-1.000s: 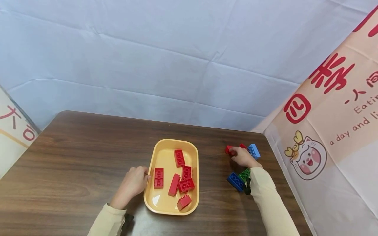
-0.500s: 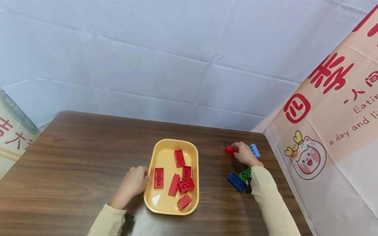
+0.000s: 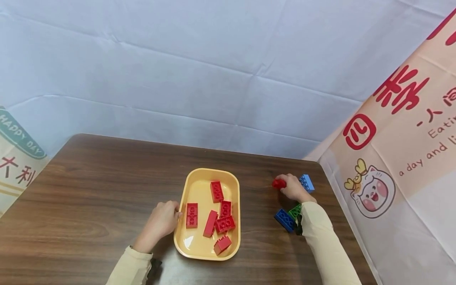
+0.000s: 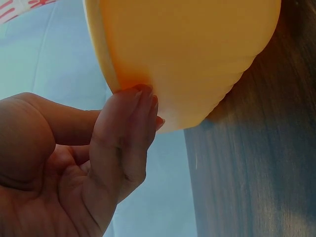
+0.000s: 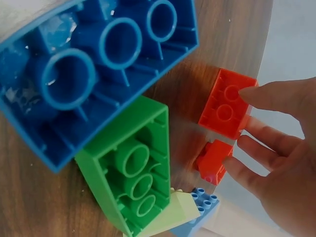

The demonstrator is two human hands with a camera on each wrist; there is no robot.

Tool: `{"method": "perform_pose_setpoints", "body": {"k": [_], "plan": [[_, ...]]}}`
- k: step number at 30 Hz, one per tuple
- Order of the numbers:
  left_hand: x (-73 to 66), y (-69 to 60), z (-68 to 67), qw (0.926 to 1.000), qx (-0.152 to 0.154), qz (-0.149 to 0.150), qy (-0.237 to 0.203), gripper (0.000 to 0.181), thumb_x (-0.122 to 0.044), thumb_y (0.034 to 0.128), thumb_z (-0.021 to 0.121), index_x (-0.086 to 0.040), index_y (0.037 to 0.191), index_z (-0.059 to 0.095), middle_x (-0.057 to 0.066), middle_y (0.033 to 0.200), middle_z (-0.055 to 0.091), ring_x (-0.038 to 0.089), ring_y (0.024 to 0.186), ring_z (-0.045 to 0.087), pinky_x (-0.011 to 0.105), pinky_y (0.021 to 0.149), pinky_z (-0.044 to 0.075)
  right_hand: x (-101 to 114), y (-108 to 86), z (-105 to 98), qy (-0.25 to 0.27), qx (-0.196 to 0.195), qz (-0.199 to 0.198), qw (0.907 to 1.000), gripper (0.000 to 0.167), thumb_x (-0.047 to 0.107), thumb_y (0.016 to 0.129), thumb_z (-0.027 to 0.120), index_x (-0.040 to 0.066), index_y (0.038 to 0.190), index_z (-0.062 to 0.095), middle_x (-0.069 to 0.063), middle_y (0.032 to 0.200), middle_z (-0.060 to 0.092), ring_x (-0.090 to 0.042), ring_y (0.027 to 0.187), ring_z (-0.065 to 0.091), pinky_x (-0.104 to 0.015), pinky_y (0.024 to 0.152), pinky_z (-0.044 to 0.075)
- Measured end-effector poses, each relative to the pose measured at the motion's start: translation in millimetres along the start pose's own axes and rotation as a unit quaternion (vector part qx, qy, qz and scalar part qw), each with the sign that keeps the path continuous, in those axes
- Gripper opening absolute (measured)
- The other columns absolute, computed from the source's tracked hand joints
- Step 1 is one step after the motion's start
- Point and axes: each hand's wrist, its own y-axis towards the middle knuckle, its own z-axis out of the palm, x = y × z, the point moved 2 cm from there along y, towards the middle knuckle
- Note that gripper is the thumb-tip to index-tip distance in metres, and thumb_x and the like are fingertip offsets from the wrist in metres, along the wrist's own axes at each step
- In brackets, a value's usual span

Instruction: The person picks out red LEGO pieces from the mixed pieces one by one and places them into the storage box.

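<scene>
In the head view, my left hand [image 3: 162, 219] pinches the left rim of a yellow plastic tray [image 3: 195, 186], thumb and fingertips together at the edge. Several red building bricks [image 3: 216, 191] lie loose inside it. Over on the right, my right hand [image 3: 292, 186] pinches another red brick [image 3: 279, 183]. The right wrist view has its hollow underside facing the camera, with the thumb on that brick [image 5: 227, 98]. Close to the lower fingers is a smaller red brick [image 5: 217, 160]; whether they touch it I cannot tell.
A dark blue brick [image 3: 285, 220] and a green brick [image 3: 295, 211] lie near the right forearm. Beyond the right hand is a light blue brick [image 3: 307, 183]; a pale yellow-green brick [image 5: 173, 212] shows in the right wrist view. White cloth hangs behind the wooden table [image 3: 117, 178].
The right hand shifted slightly right, then back left, and the red brick at its fingertips has turned. A second red brick seen behind the hand earlier is now hidden. Left hand and tray stayed still.
</scene>
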Motion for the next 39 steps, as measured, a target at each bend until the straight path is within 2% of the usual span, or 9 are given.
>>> {"method": "perform_pose_setpoints", "body": {"k": [10, 20, 30, 36, 39], "plan": [[0.5, -1.2, -0.3, 0.9999, -0.008, 0.008, 0.005, 0.012, -0.005, 0.0815, 0.063, -0.004, 0.071, 0.059, 0.005, 0.063, 0.054, 0.02, 0.059, 0.05, 0.033, 0.053, 0.041, 1.4, -5.9, -0.1, 0.01, 0.022, 0.011, 0.9997, 0.034, -0.004, 0.075, 0.067, -0.001, 0.106, 0.054, -0.023, 0.102, 0.051, -0.037, 0.092, 0.049, -0.049, 0.079, 0.045], [-0.1, -1.8, 0.4, 1.0, -0.006, 0.006, 0.002, 0.011, -0.005, 0.0816, 0.063, -0.004, 0.072, 0.06, 0.005, 0.064, 0.054, 0.02, 0.059, 0.05, 0.033, 0.052, 0.041, 4.2, -7.5, -2.8, 0.003, 0.04, -0.01, 0.9991, 0.026, -0.003, 0.073, 0.068, -0.002, 0.096, 0.055, -0.018, 0.092, 0.057, -0.03, 0.083, 0.05, -0.042, 0.071, 0.047], [-0.6, -2.4, 1.7, 0.9999, -0.008, 0.006, 0.002, 0.009, -0.005, 0.0814, 0.064, -0.003, 0.073, 0.061, 0.006, 0.065, 0.055, 0.021, 0.06, 0.05, 0.034, 0.053, 0.042, 3.6, -10.0, -2.3, 0.006, 0.05, 0.0, 0.9987, 0.027, -0.005, 0.074, 0.067, -0.002, 0.098, 0.055, -0.017, 0.087, 0.059, -0.027, 0.077, 0.052, -0.04, 0.07, 0.048], [-1.3, -2.9, 1.9, 1.0, -0.007, 0.004, 0.003, 0.008, -0.006, 0.0815, 0.064, -0.003, 0.074, 0.061, 0.006, 0.066, 0.056, 0.021, 0.061, 0.051, 0.034, 0.054, 0.042, 2.0, -12.6, 1.1, 0.0, 0.062, -0.005, 0.9981, 0.038, -0.008, 0.073, 0.066, -0.004, 0.109, 0.056, -0.024, 0.101, 0.06, -0.035, 0.089, 0.055, -0.045, 0.076, 0.048], [-1.8, -3.0, 1.7, 1.0, -0.006, 0.003, 0.003, 0.008, -0.006, 0.0815, 0.064, -0.003, 0.075, 0.062, 0.007, 0.067, 0.057, 0.021, 0.061, 0.051, 0.034, 0.054, 0.042, 0.0, -13.6, 3.2, -0.005, 0.066, -0.006, 0.9978, 0.04, -0.009, 0.073, 0.066, -0.002, 0.112, 0.057, -0.024, 0.102, 0.059, -0.037, 0.091, 0.056, -0.046, 0.076, 0.048]]}}
